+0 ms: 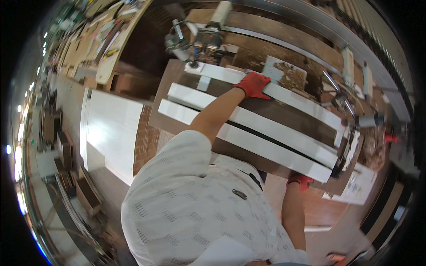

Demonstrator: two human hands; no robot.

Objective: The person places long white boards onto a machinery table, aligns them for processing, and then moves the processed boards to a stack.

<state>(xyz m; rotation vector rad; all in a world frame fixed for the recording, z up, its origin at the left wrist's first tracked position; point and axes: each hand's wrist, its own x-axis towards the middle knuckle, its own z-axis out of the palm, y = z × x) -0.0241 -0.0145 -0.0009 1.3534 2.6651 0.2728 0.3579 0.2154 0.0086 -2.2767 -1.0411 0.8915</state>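
Note:
A wide brown board (pixel 270 108) lies at a slant on a machine bench. Two long white strips (pixel 262 124) (pixel 275 148) rest side by side on it, with a narrow dark gap between them. A third white strip (pixel 306 105) runs along the far side. My left hand (pixel 253 85), in a red glove, presses on this far strip with its thumb spread from the fingers. At the board's near edge, toward the right, my right hand (pixel 300 181) wears a red glove too. It grips the edge there, and its fingers are partly hidden.
Machine heads with metal fittings stand at the far left (pixel 206 42) and right (pixel 350 108). Sawdust (pixel 290 75) covers the bed beyond the far strip. White panels (pixel 115 126) are stacked on the left, and a cluttered workbench (pixel 106 66) stands farther back.

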